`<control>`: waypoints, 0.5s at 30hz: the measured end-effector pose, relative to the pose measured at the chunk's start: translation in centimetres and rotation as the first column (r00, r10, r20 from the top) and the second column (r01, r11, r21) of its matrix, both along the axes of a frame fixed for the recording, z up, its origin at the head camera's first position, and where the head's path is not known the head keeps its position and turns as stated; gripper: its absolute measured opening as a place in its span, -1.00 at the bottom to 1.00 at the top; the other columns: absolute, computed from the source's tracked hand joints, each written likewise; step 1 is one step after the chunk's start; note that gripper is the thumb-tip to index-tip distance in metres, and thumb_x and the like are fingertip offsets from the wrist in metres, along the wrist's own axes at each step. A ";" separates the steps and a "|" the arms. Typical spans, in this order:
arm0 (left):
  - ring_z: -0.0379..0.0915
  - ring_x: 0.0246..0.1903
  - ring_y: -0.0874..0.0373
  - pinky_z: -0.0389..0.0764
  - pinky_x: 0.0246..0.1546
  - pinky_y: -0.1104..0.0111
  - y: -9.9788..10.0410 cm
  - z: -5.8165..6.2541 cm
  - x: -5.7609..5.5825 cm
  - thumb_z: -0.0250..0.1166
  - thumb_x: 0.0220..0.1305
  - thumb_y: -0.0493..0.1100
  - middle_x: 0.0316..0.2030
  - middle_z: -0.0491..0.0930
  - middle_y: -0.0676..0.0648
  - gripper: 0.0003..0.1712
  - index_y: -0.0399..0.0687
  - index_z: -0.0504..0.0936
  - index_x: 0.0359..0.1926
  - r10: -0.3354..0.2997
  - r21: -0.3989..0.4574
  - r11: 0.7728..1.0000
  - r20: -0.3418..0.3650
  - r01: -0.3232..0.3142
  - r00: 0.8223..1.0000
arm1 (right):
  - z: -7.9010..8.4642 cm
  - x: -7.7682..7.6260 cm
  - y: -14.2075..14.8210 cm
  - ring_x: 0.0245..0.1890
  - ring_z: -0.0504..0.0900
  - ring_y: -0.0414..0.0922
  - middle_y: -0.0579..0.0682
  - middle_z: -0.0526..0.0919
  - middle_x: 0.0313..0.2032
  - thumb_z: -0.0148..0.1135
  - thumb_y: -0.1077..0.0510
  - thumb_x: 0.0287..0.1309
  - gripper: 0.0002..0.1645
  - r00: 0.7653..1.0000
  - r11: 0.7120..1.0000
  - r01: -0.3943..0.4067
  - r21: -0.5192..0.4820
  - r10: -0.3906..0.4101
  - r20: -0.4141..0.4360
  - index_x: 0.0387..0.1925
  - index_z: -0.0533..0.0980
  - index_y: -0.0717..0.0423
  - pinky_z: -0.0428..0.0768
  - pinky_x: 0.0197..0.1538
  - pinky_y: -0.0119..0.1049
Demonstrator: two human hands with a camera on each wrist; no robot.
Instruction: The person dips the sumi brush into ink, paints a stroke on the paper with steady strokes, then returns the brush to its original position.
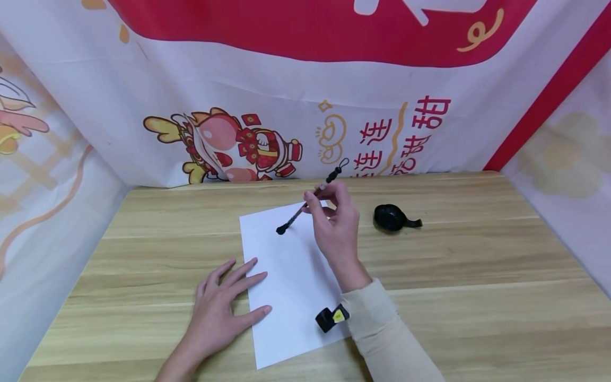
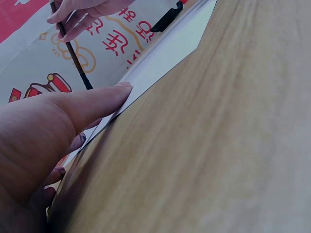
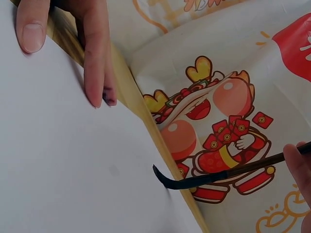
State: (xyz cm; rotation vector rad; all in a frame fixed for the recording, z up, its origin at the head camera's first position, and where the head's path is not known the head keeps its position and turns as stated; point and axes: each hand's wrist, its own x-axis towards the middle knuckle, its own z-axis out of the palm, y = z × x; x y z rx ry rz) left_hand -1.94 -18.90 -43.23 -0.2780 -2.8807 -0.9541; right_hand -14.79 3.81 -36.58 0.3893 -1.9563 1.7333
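Observation:
My right hand point(image 1: 335, 228) pinches a writing brush point(image 1: 303, 209) by its dark handle, between thumb and fingers. The brush slants down to the left over a white sheet of paper point(image 1: 286, 297). Its black, wet-looking bristles point(image 3: 182, 183) curve sideways at the tip, right at the paper's surface. In the head view no marks show on the sheet. My left hand point(image 1: 219, 307) lies with spread, straight fingers over the paper's left edge. In the left wrist view its thumb point(image 2: 104, 99) rests on that edge. Dark stains show on some fingertips.
A small black dish with a short handle point(image 1: 389, 218) stands on the wooden table point(image 1: 477, 254), right of the paper. Beside my right wrist sits a black device with a yellow label point(image 1: 331, 317), over the lower sheet. A printed cloth point(image 1: 286, 74) hangs behind the table.

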 end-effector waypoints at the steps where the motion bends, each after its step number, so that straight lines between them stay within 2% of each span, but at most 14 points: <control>1: 0.09 0.61 -0.25 -0.02 0.45 -0.35 0.0 0.0 0.0 0.60 0.16 0.27 0.56 0.44 0.14 -0.30 0.39 0.70 0.33 -0.001 0.000 1.000 -0.001 0.001 1.000 | 0.0 0.0 0.0 -0.08 0.78 -0.06 0.14 0.69 -0.06 0.31 0.20 0.51 -0.76 1.000 1.000 0.001 -0.002 -0.001 0.000 0.06 0.49 0.21 0.83 -0.12 -0.30; 15: 0.08 0.61 -0.25 -0.02 0.45 -0.35 0.0 0.0 -0.1 0.60 0.16 0.28 0.57 0.43 0.15 -0.30 0.39 0.70 0.33 0.001 0.001 1.000 0.008 -0.001 1.000 | -0.2 -0.2 0.0 -0.08 0.78 -0.02 0.16 0.70 -0.07 0.33 0.22 0.49 -0.76 1.000 1.000 0.014 -0.013 -0.014 -0.019 0.03 0.49 0.24 0.84 -0.13 -0.26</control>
